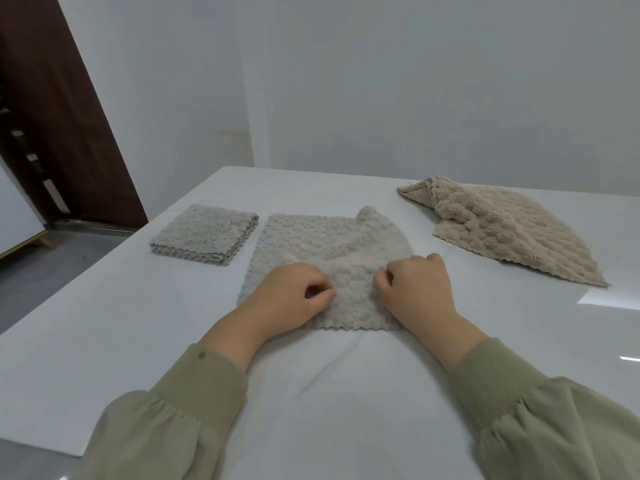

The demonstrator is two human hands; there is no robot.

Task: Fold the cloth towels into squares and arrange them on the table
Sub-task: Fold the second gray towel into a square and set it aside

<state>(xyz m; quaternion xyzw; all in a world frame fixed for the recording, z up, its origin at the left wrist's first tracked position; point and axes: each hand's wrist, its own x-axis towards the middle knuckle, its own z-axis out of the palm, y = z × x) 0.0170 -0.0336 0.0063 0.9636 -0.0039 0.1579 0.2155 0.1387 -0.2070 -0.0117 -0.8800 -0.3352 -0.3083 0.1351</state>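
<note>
A light grey bubbly towel point(322, 244) lies spread in the middle of the white table point(104, 323), its far right corner bunched up. My left hand point(291, 296) and my right hand point(419, 292) sit close together on its near part, and each pinches a fold of the cloth between curled fingers and thumb. A grey towel folded into a square point(204, 233) rests to the left of it. Unfolded and rumpled, a beige towel point(512, 230) lies at the back right.
A wrinkled white cloth point(329, 393) covers the near part of the table under my forearms. The table's left edge runs diagonally, with grey floor point(34, 271) and a dark brown door point(69, 116) beyond. A pale wall stands behind the table.
</note>
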